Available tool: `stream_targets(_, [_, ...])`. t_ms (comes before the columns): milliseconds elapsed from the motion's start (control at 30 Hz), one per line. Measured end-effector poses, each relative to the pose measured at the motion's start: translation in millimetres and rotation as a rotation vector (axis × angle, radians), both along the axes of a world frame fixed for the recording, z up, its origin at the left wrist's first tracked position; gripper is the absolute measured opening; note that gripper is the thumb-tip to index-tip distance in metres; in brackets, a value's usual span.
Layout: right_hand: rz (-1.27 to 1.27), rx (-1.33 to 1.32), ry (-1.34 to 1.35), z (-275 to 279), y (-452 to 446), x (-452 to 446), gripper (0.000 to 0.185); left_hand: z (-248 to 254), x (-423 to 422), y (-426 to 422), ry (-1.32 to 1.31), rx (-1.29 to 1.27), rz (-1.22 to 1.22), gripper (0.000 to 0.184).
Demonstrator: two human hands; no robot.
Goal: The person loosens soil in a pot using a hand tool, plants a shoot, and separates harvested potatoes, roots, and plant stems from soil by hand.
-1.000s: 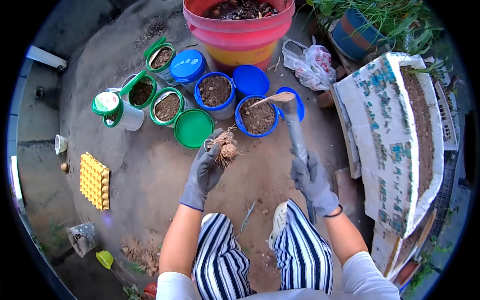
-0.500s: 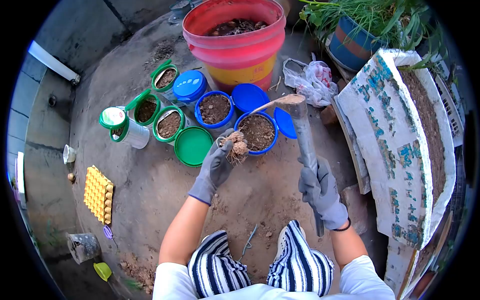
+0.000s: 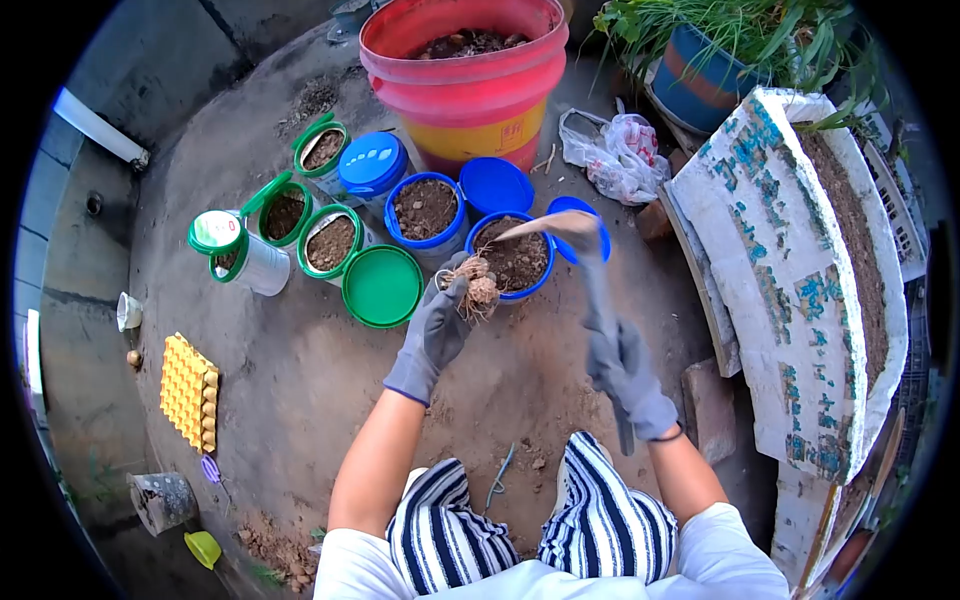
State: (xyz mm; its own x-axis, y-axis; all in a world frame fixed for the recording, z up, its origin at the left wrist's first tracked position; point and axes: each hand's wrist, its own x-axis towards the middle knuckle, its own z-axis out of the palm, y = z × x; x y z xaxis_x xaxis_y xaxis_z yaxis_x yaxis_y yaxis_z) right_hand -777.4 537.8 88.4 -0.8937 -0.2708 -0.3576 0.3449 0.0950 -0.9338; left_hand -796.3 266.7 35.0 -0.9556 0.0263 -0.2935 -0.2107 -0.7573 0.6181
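Both hands wear grey gloves. My left hand (image 3: 437,325) is wrapped round a clump of bulbs with dry roots (image 3: 480,290), beside the near rim of a blue-rimmed bucket of soil (image 3: 520,262). In my right hand (image 3: 620,365) is the grey handle of a small pick (image 3: 592,270), slightly blurred; its pointed head hangs over that bucket's right side. Another blue-rimmed bucket of soil (image 3: 425,208) stands just behind and to the left. A green lid (image 3: 383,286) lies left of my left hand.
Green-rimmed buckets of soil (image 3: 330,243) stand at the left, with a blue-lidded bucket (image 3: 372,163) behind. Farther back is a large red and yellow tub (image 3: 470,80). A white foam planter (image 3: 790,290) lines the right. Yellow egg trays (image 3: 188,392) and purple scissors (image 3: 211,469) lie at left.
Since a second ago, my left hand with the bulbs has moved right, closer to the blue-rimmed bucket. The pick has shifted slightly, its head lower than half a second ago.
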Motion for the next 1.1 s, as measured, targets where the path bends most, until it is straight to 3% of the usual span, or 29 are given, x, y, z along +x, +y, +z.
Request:
stream_targets(67, [-0.024, 0.413, 0.297, -20, 38, 29, 0.029, 1, 2, -2, 0.029, 0.057, 0.028, 0.05])
stream_targets(133, [0.234, 0.978, 1.237, -18, 67, 58, 0.025, 4, 6, -10, 0.031, 0.089, 0.025, 0.049])
stream_targets(200, [0.243, 0.808, 0.711, -35, 87, 95, 0.026, 5, 10, -16, 0.025, 0.123, 0.023, 0.048])
stream_targets(233, [0.249, 0.811, 0.706, -51, 98, 108, 0.026, 4, 13, -17, 0.021, 0.143, 0.026, 0.047])
stream_targets(300, [0.343, 1.119, 0.657, -91, 115, 127, 0.03, 5, 20, -18, -0.006, 0.164, 0.041, 0.047])
stream_targets(400, [0.47, 1.204, 0.468, -124, 124, 127, 0.033, 3, 32, -22, -0.005, 0.178, 0.068, 0.048])
stream_targets(433, [0.484, 1.202, 0.468, -112, 116, 117, 0.033, 5, 41, -26, -0.02, 0.159, 0.087, 0.05])
stream_targets(467, [0.38, 1.146, 0.646, -89, 95, 96, 0.036, 10, 50, -31, -0.027, 0.163, 0.105, 0.05])
stream_targets(500, [0.28, 1.076, 0.824, -72, 73, 71, 0.039, 15, 60, -36, -0.039, 0.134, 0.144, 0.05])
stream_targets(567, [0.107, 0.625, 0.432, -60, 28, 23, 0.053, 24, 83, -45, -0.065, 0.102, 0.242, 0.05])
stream_targets(633, [0.036, 0.089, -0.248, -66, -15, -46, 0.06, 42, 113, -61, -0.057, 0.035, 0.322, 0.051])
stream_targets(700, [0.106, -0.022, -0.488, -53, -50, -91, 0.073, 75, 170, -72, -0.104, -0.091, 0.488, 0.051])
stream_targets(800, [0.283, 0.01, -0.575, -100, -52, -139, 0.051, 126, 269, -76, -0.092, -0.17, 0.803, 0.052])
stream_targets(933, [0.296, -0.071, -0.705, -93, -48, -158, 0.036, 171, 405, -55, -0.134, -0.243, 1.203, 0.048])
stream_targets(1033, [0.303, 0.027, -0.728, -96, -46, -175, 0.03, 198, 482, -35, -0.042, -0.258, 1.408, 0.045])
stream_targets(1100, [0.382, -0.069, -0.695, -117, -69, -176, 0.035, 192, 532, -19, 0.054, -0.299, 1.477, 0.046])
